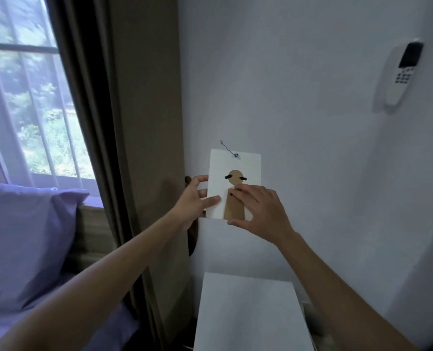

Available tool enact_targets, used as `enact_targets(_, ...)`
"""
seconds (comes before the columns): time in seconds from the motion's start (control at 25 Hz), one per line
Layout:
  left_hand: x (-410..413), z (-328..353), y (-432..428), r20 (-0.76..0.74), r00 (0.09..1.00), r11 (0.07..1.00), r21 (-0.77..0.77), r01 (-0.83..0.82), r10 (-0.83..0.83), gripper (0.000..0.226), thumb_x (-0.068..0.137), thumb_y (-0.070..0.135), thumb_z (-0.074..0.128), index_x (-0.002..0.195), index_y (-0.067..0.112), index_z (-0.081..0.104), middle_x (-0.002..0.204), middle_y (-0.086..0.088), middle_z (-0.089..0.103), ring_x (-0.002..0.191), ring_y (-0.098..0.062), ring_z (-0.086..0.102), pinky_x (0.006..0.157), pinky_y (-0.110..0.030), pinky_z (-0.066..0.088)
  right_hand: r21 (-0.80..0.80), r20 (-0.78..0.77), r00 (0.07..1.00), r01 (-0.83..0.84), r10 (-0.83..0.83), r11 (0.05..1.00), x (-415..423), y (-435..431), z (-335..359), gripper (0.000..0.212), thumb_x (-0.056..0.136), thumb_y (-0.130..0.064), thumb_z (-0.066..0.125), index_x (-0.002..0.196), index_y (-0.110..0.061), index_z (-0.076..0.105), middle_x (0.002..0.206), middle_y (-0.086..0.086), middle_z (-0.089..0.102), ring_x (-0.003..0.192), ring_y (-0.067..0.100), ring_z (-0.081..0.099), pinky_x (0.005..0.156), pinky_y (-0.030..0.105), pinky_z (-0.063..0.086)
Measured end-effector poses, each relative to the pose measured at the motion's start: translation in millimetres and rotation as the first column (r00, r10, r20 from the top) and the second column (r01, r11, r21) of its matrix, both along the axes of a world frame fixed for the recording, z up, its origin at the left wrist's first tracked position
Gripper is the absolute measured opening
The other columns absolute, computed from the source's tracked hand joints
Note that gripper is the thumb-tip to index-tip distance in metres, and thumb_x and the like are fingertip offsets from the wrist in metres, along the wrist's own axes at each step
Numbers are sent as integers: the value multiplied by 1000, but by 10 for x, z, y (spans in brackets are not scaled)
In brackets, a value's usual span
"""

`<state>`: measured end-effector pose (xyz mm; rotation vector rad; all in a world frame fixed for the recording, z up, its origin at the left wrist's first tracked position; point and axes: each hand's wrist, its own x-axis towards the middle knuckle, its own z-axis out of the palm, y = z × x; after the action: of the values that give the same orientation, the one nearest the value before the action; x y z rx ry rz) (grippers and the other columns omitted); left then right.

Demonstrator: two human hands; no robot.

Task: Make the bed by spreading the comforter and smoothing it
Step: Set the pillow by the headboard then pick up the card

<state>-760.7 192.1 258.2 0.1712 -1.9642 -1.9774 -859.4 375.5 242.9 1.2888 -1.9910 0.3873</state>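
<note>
White flat card (235, 163), tan cutout figure, against the wall (311, 148): left hand (194, 198) pinches its left edge, right hand (258, 211) grips its bottom. Lavender bed (121, 325), smooth pillow (20, 236), far left, hands off it.

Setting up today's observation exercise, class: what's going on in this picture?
A person is holding a white card with a brown paper figure against the wall. The left hand grips its left edge; the right hand rests fingers on its front, thumb under the bottom edge. A pillow sits off to the left; neither hand touches it.
</note>
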Motion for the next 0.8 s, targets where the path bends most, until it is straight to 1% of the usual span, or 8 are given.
enact_targets(0.4, 163, 18, -129, -30, 999, 999, 1, 44, -44, 43, 88, 4, 63, 123, 15, 40, 94, 2, 75, 88, -17, 71, 72, -40, 57, -52, -232, 971, -62, 48, 997, 120, -56, 106, 59, 82, -61, 54, 118, -15, 67, 119, -3, 68, 101, 16, 66, 73, 31, 55)
enact_targets(0.48, 190, 12, -116, -48, 998, 999, 22, 46, -45, 43, 88, 5, 62, 123, 15, 39, 97, 0, 75, 87, -18, 71, 72, -40, 58, -52, -248, 966, -80, 65, 995, 151, -67, 95, 55, 88, -57, 48, 117, -14, 68, 118, -3, 68, 101, 16, 67, 77, 31, 56)
enact_targets(0.56, 203, 24, -115, -68, 997, 1000, 20, 24, -23, 42, 89, 5, 62, 123, 16, 40, 98, -2, 75, 87, -18, 71, 70, -40, 58, -7, -200, 977, -76, 73, 997, 177, -64, 76, 55, 92, -56, 43, 122, -14, 64, 124, -3, 65, 108, 15, 64, 87, 31, 53)
enact_targets(0.6, 203, 29, -121, -76, 997, 1000, -1, 0, 0, 42, 88, 4, 63, 122, 16, 40, 99, -3, 75, 88, -20, 71, 71, -44, 58, -9, -98, 992, -83, 82, 996, 171, -67, 63, 55, 92, -55, 43, 127, -16, 60, 129, -5, 61, 114, 14, 60, 92, 31, 51)
enact_targets(0.64, 208, 35, -117, -83, 996, 999, -39, -32, 28, 43, 87, 3, 63, 121, 17, 42, 100, -6, 74, 89, -21, 71, 75, -46, 57, -49, 116, 988, -99, 104, 994, 183, -69, 70, 53, 92, -54, 45, 132, -20, 56, 134, -7, 57, 120, 11, 56, 98, 31, 48)
enact_targets(0.68, 217, 45, -95, -87, 994, 992, -105, -70, 61, 43, 86, 3, 64, 121, 18, 43, 102, -8, 74, 89, -21, 71, 78, -47, 57, -164, 401, 901, -108, 166, 981, 232, -77, 110, 52, 92, -52, 46, 135, -24, 52, 137, -9, 54, 123, 8, 51, 103, 32, 44)
enact_targets(0.72, 229, 42, -52, -89, 991, 972, -205, -112, 96, 43, 86, 4, 65, 121, 20, 44, 103, -7, 73, 90, -20, 70, 78, -44, 59, -351, 650, 703, -57, 287, 935, 286, -99, 174, 50, 92, -52, 45, 135, -28, 50, 137, -10, 52, 124, 7, 50, 104, 34, 42)
enact_targets(0.8, 251, 11, 105, -129, 981, 871, -453, -190, 146, 41, 88, 12, 63, 122, 25, 43, 106, 6, 70, 89, -16, 69, 74, -37, 60, -587, 792, 318, 161, 521, 794, 339, -151, 378, 36, 95, -52, 43, 125, -36, 53, 127, -11, 57, 119, 10, 53, 98, 37, 45)
